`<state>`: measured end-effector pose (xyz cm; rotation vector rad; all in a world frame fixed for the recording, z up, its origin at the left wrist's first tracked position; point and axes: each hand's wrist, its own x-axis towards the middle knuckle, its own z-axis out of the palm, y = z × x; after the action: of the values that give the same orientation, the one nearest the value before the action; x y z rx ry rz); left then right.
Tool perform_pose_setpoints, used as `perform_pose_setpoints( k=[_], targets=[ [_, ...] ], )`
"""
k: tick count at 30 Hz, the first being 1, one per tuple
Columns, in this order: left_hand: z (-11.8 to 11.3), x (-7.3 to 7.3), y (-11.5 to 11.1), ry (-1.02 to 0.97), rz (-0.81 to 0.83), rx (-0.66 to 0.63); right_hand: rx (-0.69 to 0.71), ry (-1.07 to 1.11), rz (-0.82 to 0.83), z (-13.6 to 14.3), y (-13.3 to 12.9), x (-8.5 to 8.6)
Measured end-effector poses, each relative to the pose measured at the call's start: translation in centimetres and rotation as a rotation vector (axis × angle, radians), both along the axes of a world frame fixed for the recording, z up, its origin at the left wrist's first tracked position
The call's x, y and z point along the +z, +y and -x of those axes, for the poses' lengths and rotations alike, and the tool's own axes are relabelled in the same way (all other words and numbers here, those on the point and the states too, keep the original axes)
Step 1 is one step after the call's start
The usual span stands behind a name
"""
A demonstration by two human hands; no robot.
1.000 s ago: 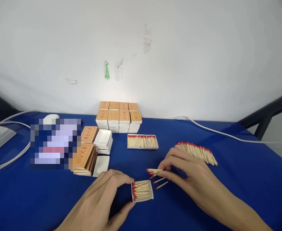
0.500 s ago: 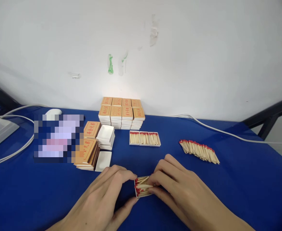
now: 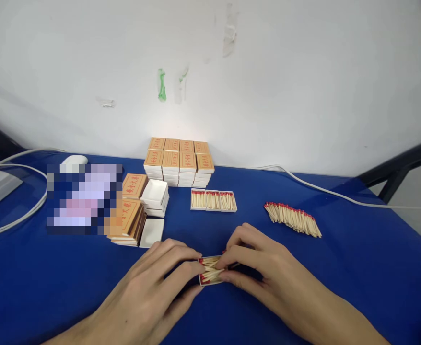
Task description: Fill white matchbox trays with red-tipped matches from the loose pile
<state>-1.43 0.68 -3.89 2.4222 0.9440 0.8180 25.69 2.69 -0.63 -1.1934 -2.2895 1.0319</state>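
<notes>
Between my hands is a small white matchbox tray (image 3: 206, 284), holding red-headed matches (image 3: 208, 275) that lie somewhat crossed. My left hand (image 3: 156, 282) grips the tray's left end, thumb at the near side and a finger at the far side, while its index finger reaches over the matches. Thumb and fingers of my right hand (image 3: 264, 268) pinch matches at the tray's right end, hiding that end. Just behind stand three filled trays (image 3: 213, 209) side by side, their match heads facing the wall. To the right lies a loose row of matches (image 3: 293, 219).
Stacked orange matchboxes (image 3: 179, 160) stand against the wall (image 3: 286, 86). Left of centre are orange matchbox covers (image 3: 127, 213), a stack of white trays (image 3: 155, 191) and one single tray (image 3: 152, 233). A blurred-out object (image 3: 88, 199), a white mouse (image 3: 74, 163) and cables (image 3: 314, 191) also lie on the blue table (image 3: 340, 268).
My left index finger has moved from the tray's edge onto the matches. My right fingers have shifted slightly over the matches in the tray. The whole view has tilted a little downward.
</notes>
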Motion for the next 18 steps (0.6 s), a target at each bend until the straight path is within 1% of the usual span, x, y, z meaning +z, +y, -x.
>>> perform_pose_setpoints(
  k=[3,7,13,15,18],
  targets=[
    [0.1,-0.06,0.05,-0.001,-0.009,-0.013,-0.039,0.012,0.099,-0.4,0.2,0.15],
    [0.22,0.04,-0.05,0.008,-0.007,-0.015,-0.07,-0.01,0.17,-0.98,0.39,-0.07],
    [0.16,0.48,-0.15,0.039,0.007,-0.003,-0.077,-0.006,0.123,-0.9,0.04,-0.73],
    [0.2,0.6,-0.14,0.044,0.01,-0.003,-0.078,-0.004,0.117,-0.85,-0.02,-0.71],
    [0.36,0.66,-0.13,0.052,0.013,-0.016,-0.086,0.008,0.149,-0.87,0.09,-0.49]
  ],
)
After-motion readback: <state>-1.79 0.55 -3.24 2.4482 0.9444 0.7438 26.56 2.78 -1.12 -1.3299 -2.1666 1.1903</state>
